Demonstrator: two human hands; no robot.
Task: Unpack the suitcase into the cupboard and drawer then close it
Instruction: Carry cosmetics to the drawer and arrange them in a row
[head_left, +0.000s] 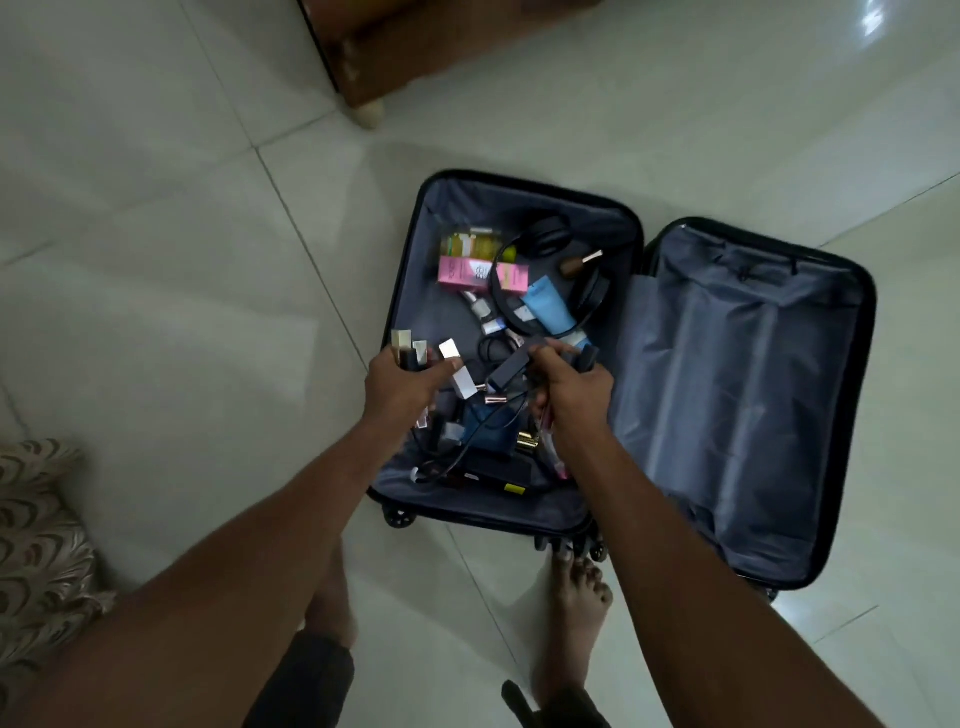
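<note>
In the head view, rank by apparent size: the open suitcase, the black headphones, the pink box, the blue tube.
1. suitcase
2. black headphones
3. pink box
4. blue tube, though close to the pink box, so that pair is unsure.
</note>
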